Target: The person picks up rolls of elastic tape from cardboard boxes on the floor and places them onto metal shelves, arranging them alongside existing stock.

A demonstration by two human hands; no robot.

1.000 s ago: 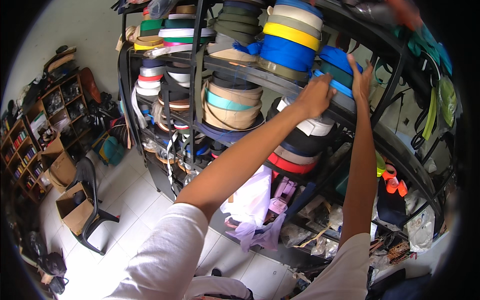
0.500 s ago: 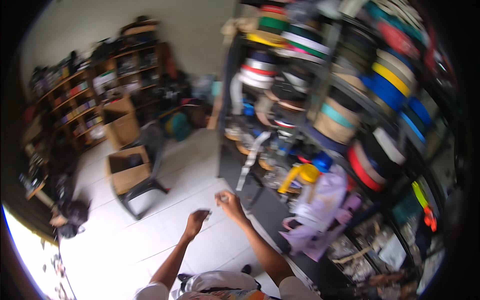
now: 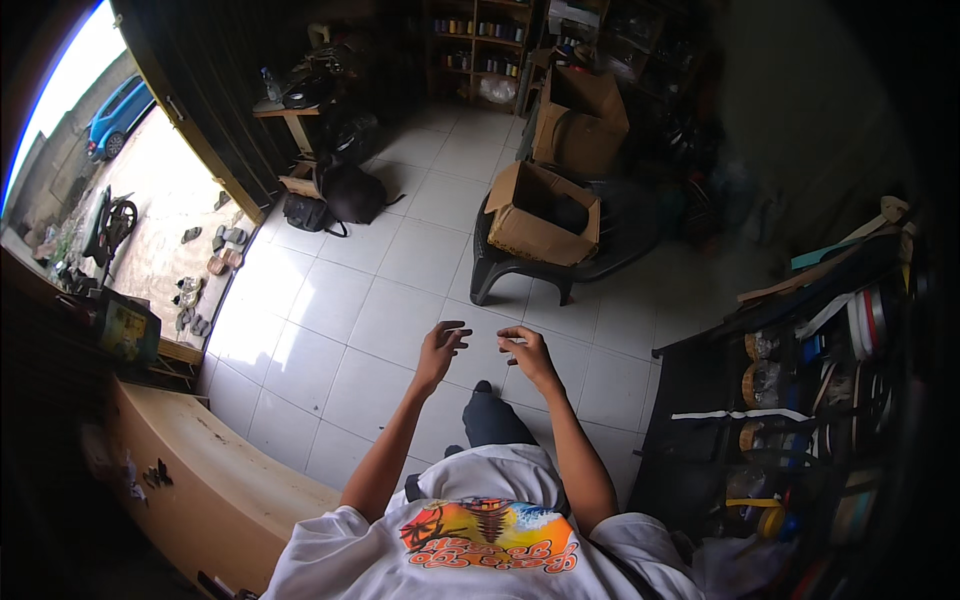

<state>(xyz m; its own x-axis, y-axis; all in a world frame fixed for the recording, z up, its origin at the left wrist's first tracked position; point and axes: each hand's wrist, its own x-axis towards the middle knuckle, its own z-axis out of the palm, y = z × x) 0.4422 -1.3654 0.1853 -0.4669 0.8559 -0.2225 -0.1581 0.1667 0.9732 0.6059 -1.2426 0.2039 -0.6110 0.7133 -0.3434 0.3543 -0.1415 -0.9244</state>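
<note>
My left hand [image 3: 440, 346] and my right hand [image 3: 527, 350] hover side by side in front of me, above the white tiled floor [image 3: 380, 290]. Both hands hold nothing, with fingers loosely curled and apart. They are a short gap from each other and touch nothing. Below them I see my white printed shirt [image 3: 480, 530] and one dark trouser leg [image 3: 492, 418].
A black plastic chair [image 3: 570, 270] carrying an open cardboard box [image 3: 540, 215] stands ahead. A black shelf rack [image 3: 800, 400] with ribbon rolls is on my right. A wooden counter [image 3: 200, 480] lies on my left, and a black backpack [image 3: 345, 192] sits near the open doorway.
My hands have dropped from the rolls on the shelf to in front of my body. The view has swung away from the rack toward the floor and the doorway.
</note>
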